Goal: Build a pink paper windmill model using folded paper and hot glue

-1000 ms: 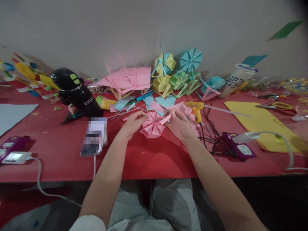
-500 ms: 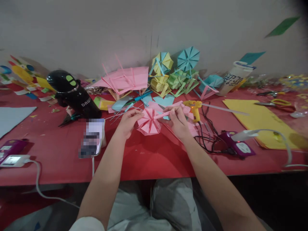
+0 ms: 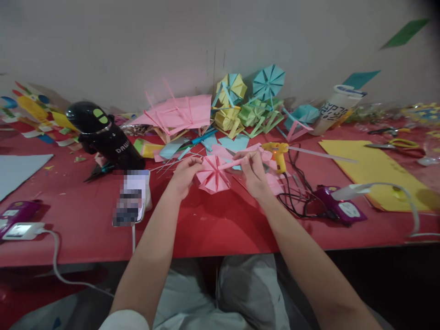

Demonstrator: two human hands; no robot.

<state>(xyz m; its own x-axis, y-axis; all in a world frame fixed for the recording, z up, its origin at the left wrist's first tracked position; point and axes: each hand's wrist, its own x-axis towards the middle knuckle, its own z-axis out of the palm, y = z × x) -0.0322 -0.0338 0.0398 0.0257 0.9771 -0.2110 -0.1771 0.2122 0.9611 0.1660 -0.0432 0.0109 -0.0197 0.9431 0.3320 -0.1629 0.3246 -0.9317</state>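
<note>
Between my hands, above the red table, is a pink folded-paper umbrella top (image 3: 213, 176) with pleats running out from its middle. My left hand (image 3: 186, 175) pinches its left rim between thumb and fingers. My right hand (image 3: 253, 172) grips the outer end of a thin pink paper stick (image 3: 232, 164), whose other end reaches the middle of the pleated top. Whether the stick is fixed there I cannot tell. Just beyond my right hand lies a yellow glue gun (image 3: 278, 156) with an orange light on it and a clear glue stick at its back.
Finished paper umbrellas (image 3: 268, 82) lean on the wall behind. To the left stand a phone (image 3: 135, 195) and a black bottle (image 3: 113, 142). Yellow paper (image 3: 388, 178), scissors (image 3: 395, 145) and a purple power socket (image 3: 338, 206) with cords lie to the right.
My hands hold nearly the same place. The pink pleated top has tilted very slightly, and the camera view has shifted a little.
</note>
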